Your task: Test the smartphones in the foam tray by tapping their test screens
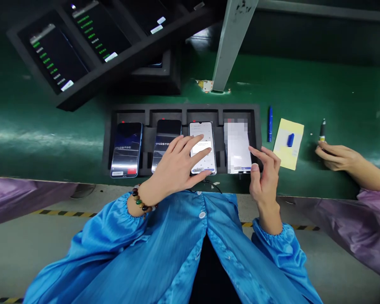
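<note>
A black foam tray point(185, 109) holds several smartphones in a row of compartments. My left hand point(177, 162) is open, its fingers spread over the third phone from the left point(205, 160), which has a lit white screen; fingertips reach the glass, but contact is unclear. The wrist and palm partly cover the second phone point(168, 131), dark with white text. At the far left lies a dark-screened phone point(126, 147) with a red button on its display. My right hand point(266, 173) is open, fingertips beside the right edge of the rightmost phone point(239, 147), whose bright screen is partly pixelated.
A tilted black tray point(95, 69) of phones with green text stands at upper left, over another tray point(158, 84). A grey post point(234, 42) rises behind. To the right lie a blue marker point(270, 124), yellow notes point(286, 158) with a blue cap, and another person's hand point(340, 158) at a pen point(322, 130).
</note>
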Tool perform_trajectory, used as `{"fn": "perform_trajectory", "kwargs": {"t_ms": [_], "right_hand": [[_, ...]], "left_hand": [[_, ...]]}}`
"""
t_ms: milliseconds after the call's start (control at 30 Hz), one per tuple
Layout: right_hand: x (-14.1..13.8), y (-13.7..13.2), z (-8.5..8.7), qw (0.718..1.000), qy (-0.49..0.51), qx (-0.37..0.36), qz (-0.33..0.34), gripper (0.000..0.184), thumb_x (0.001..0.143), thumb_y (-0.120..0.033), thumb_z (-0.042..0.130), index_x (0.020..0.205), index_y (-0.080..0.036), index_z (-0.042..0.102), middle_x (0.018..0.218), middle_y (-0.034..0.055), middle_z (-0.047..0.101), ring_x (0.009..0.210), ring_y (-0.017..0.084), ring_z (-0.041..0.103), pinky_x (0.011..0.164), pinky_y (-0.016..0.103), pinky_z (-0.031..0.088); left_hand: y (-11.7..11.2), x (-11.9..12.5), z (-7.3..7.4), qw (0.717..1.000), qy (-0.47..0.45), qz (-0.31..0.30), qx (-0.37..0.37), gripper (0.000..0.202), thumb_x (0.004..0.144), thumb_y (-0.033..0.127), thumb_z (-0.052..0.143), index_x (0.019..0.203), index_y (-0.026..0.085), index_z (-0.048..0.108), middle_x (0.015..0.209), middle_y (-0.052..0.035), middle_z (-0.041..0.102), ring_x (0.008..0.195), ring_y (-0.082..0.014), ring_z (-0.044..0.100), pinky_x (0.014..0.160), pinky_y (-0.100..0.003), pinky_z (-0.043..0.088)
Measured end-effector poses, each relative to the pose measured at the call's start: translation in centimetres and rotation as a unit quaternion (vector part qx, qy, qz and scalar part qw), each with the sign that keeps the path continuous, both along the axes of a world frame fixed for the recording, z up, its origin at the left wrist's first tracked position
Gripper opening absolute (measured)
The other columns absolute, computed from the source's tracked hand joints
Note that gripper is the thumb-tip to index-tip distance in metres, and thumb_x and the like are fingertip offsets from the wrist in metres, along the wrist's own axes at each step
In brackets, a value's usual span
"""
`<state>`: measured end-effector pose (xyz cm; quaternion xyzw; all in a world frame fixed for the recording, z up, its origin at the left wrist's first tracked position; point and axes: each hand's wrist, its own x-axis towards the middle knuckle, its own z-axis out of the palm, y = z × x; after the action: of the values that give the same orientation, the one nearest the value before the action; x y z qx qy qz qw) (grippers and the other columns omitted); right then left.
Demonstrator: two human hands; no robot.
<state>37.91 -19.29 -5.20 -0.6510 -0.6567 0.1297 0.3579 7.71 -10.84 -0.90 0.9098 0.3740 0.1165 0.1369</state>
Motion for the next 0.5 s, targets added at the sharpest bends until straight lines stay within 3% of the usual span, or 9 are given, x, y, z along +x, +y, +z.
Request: {"fn": "perform_trajectory", "kwargs": {"t_ms": [167, 300, 367, 433, 467, 500], "right_hand": [[0.6, 0.3, 0.5, 1.0, 0.022, 0.002, -0.023, 0.042, 0.114, -0.04, 0.046, 0.15, -0.027, 0.063, 0.15, 0.0119, 0.072, 0.151, 0.033, 0.055, 0.127, 0.066, 0.045], [1.0, 0.8, 0.7, 0.998, 0.054, -0.005, -0.031, 0.041, 0.115, -0.04, 0.047, 0.15, -0.028, 0.064, 0.152, 0.0117, 0.07, 0.149, 0.031, 0.058, 0.126, 0.063, 0.047], [1.2, 0.9, 0.7, 0.997, 0.072, -0.013, -0.028, 0.041, 0.115, -0.04, 0.047, 0.151, -0.029, 0.063, 0.153, 0.0112, 0.069, 0.149, 0.031, 0.059, 0.126, 0.063, 0.047], [1.5, 0.8, 0.6, 0.995, 0.087, -0.019, -0.033, 0.041, 0.115, -0.041, 0.047, 0.152, -0.029, 0.062, 0.155, 0.0116, 0.069, 0.148, 0.031, 0.06, 0.126, 0.064, 0.047], [1.6, 0.8, 0.6, 0.995, 0.094, -0.018, -0.041, 0.042, 0.115, -0.043, 0.048, 0.152, -0.029, 0.063, 0.155, 0.0121, 0.069, 0.147, 0.032, 0.061, 0.125, 0.064, 0.047], [1.8, 0.9, 0.6, 0.994, 0.099, -0.013, -0.052, 0.042, 0.115, -0.044, 0.049, 0.151, -0.028, 0.063, 0.154, 0.0126, 0.069, 0.146, 0.032, 0.062, 0.125, 0.065, 0.048]], "left_hand": [[0.3, 0.0, 0.0, 1.0, -0.006, 0.003, -0.002, 0.06, 0.109, 0.061, 0.061, 0.155, 0.023, 0.064, 0.173, -0.019, 0.048, 0.155, -0.0414, 0.049, 0.133, -0.067, 0.035], [0.3, 0.1, 1.1, 1.0, -0.019, 0.021, -0.006, 0.057, 0.109, 0.058, 0.061, 0.157, 0.028, 0.061, 0.173, -0.0161, 0.048, 0.155, -0.04, 0.05, 0.133, -0.067, 0.034], [1.0, -1.2, 1.8, 0.999, -0.039, 0.038, -0.004, 0.052, 0.109, 0.056, 0.062, 0.154, 0.029, 0.063, 0.169, -0.0137, 0.053, 0.153, -0.0383, 0.052, 0.13, -0.063, 0.038], [2.6, -4.6, 2.3, 0.986, -0.106, 0.12, 0.042, 0.049, 0.106, 0.055, 0.066, 0.147, 0.028, 0.065, 0.158, -0.0124, 0.061, 0.146, -0.0351, 0.058, 0.123, -0.058, 0.046], [3.8, -7.1, 2.5, 0.963, -0.163, 0.193, 0.09, 0.05, 0.103, 0.057, 0.069, 0.141, 0.025, 0.066, 0.147, -0.0118, 0.065, 0.139, -0.0333, 0.061, 0.117, -0.055, 0.049], [5.1, -10.1, 2.5, 0.906, -0.231, 0.313, 0.167, 0.057, 0.099, 0.059, 0.073, 0.14, 0.021, 0.062, 0.143, -0.012, 0.062, 0.13, -0.0301, 0.062, 0.109, -0.052, 0.053]]}}
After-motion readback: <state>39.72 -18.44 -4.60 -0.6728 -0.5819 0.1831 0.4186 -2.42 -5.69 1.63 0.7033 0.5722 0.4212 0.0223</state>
